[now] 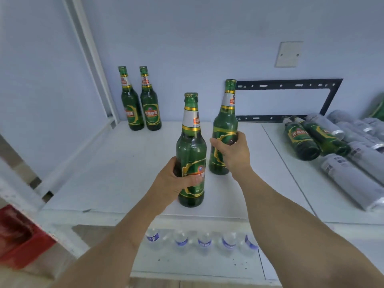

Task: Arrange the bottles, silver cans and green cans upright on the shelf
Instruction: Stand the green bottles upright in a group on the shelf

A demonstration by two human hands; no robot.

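My left hand (173, 180) grips a green glass bottle (191, 146) upright over the front of the white shelf (108, 173). My right hand (233, 151) grips a second green bottle (225, 121), also upright, a little farther back. Two more green bottles (141, 102) stand upright side by side at the back left by the wall. On the right, two green bottles (311, 140) lie on their sides, with several silver cans (351, 173) lying beside them. A green can (378, 110) shows partly at the right edge.
A lower shelf holds a row of clear water bottles (203, 240) with blue labels. A black metal bracket (291, 84) hangs on the back wall. A red crate (18, 235) sits at the lower left. A white post (91, 57) borders the shelf's left side.
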